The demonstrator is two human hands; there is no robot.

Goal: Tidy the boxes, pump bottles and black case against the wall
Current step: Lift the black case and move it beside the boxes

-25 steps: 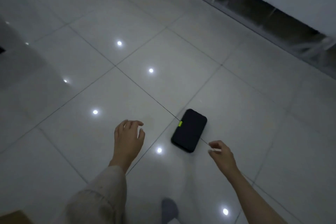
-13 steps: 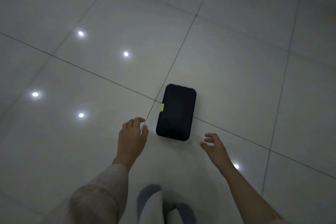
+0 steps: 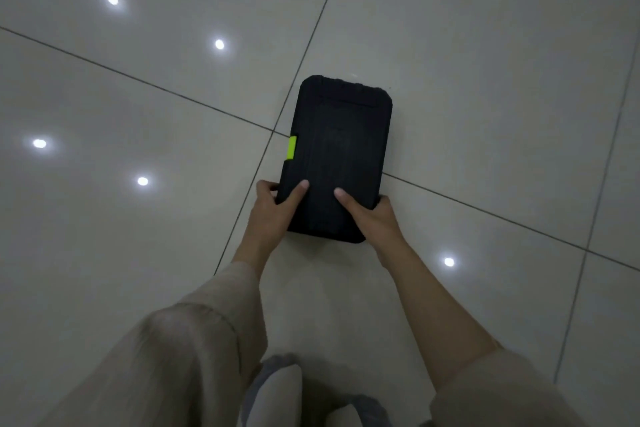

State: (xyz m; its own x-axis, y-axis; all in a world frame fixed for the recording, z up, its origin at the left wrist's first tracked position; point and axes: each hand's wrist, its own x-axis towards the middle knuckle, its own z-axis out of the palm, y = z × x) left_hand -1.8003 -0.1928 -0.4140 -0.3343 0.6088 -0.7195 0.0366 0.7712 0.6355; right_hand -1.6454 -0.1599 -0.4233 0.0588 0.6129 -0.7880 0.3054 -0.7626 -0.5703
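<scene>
My left hand (image 3: 268,210) grips the near left corner of the black case (image 3: 337,156), thumb flat on top and fingers curled round the edge, my right hand (image 3: 372,217) grips the near right corner likewise, case lying flat on the tiled floor (image 3: 485,80).

Take the black case (image 3: 337,158) as your landmark: it lies flat on the tiled floor (image 3: 485,62), and bare tile runs all round its far end and both long sides, so you can pass there freely. Its near end is taken up: your left hand (image 3: 273,210) grips the near left corner, your right hand (image 3: 369,213) the near right corner, thumbs on top. Nearer you than the case, a beige sleeve (image 3: 207,322) and your feet (image 3: 277,392) crowd the floor.
</scene>
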